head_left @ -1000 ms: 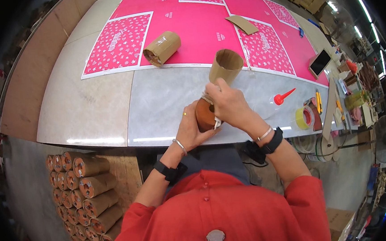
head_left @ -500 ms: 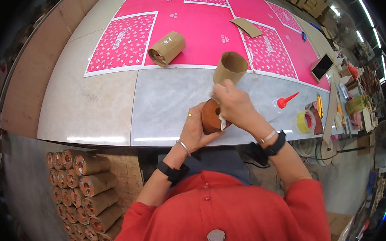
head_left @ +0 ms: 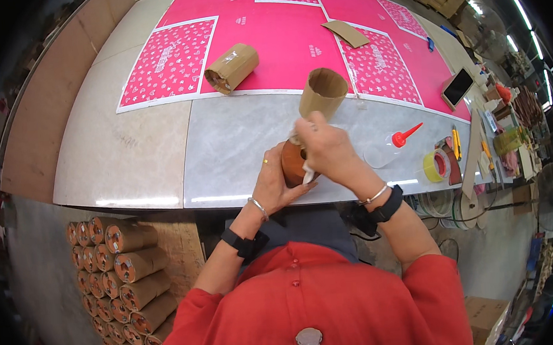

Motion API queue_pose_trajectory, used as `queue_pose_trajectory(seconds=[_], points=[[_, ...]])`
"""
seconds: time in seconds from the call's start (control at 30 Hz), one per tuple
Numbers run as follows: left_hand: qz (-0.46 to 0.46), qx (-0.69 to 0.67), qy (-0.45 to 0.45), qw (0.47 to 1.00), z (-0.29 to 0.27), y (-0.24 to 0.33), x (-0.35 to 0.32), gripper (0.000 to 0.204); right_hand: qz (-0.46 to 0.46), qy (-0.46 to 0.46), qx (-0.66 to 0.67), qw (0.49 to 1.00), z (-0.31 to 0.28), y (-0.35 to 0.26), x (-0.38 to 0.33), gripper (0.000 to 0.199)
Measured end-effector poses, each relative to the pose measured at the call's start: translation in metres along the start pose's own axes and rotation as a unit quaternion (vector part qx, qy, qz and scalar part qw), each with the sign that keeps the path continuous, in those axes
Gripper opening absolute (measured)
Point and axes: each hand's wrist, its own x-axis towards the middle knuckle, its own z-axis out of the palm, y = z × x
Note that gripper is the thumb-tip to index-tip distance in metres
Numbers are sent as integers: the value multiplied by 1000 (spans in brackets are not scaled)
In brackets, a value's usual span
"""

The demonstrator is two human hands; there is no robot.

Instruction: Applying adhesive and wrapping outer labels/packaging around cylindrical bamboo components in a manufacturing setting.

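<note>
Both hands are meeting at the near edge of a pale marble-look worktable [head_left: 128,157], just past the centre of the view. Left hand [head_left: 271,182] is cupping a brown cardboard tube [head_left: 293,163] from the 9 o'clock side, fingers curled around its wall and closed on it. Right hand [head_left: 326,150] is lying over the top of the same tube from 3 o'clock, fingers pressed together and pinching what looks like a small white cloth or slip [head_left: 307,173], though too little of it is showing to be sure.

A second, lighter paper tube [head_left: 322,92] is standing with its open mouth tilted toward the camera at 12 o'clock from the hands, touching or nearly touching the right knuckles. A wrapped tube lying on its side [head_left: 232,68] is resting at 11 o'clock on pink printed sheets [head_left: 267,32], well apart from the hands. At 3 o'clock, a clear bottle with a red nozzle [head_left: 390,146] and a yellow tape roll [head_left: 436,166] are sitting near each other.

To do this step well, the left hand should probably be gripping firmly without crushing the wall and turning the tube slowly, while the right is pressing evenly so that no part of the rim is being missed. Stacked finished tubes [head_left: 120,273] are lying below the table at 8 o'clock.
</note>
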Motion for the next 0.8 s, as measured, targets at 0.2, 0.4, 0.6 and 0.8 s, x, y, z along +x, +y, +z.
queue_pose_trajectory(seconds=[0.2, 0.4, 0.6, 0.8], points=[[5, -13, 0, 1000, -3, -6, -3, 88, 8, 38, 33, 999, -21, -33, -47, 23], [-3, -15, 5, 1000, -2, -6, -1, 86, 26, 35, 23, 999, -12, -18, -35, 20], [-23, -11, -8, 1000, -2, 1, 5, 86, 215, 9, -74, 974, 22, 59, -75, 16], [-148, -61, -24, 987, -19, 15, 13, 86, 264, 30, -133, 955, -1, 37, -81, 38]])
